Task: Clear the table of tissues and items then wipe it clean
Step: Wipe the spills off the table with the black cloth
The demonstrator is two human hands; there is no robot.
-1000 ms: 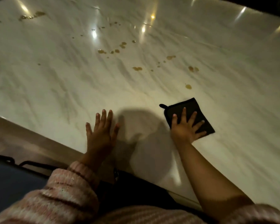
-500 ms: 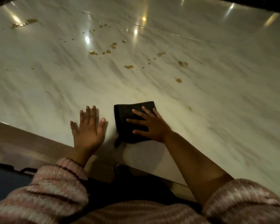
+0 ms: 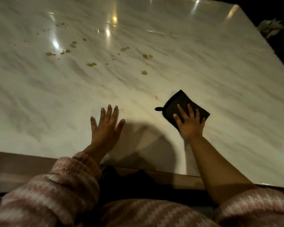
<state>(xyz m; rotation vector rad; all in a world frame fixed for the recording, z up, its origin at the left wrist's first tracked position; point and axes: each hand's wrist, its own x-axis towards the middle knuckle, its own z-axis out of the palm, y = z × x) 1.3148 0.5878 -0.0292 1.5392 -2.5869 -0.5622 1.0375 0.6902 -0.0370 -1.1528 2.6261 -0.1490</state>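
On the table (image 3: 170,38), right hand (image 3: 189,126) (fingers straight) presses the cloth (image 3: 182,102).

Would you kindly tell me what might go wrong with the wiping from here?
The right hand only presses flat on the black cloth, so the cloth may slip out on the glossy marble table. The brown spills lie beyond the cloth; one small cloth may smear them rather than lift them.

Black square cloth (image 3: 179,102) with 1 small loop tab lies flat on the white marble table (image 3: 211,63) near its front edge, under the right hand (image 3: 189,124). Amber spill spots (image 3: 91,64) lie scattered farther across.
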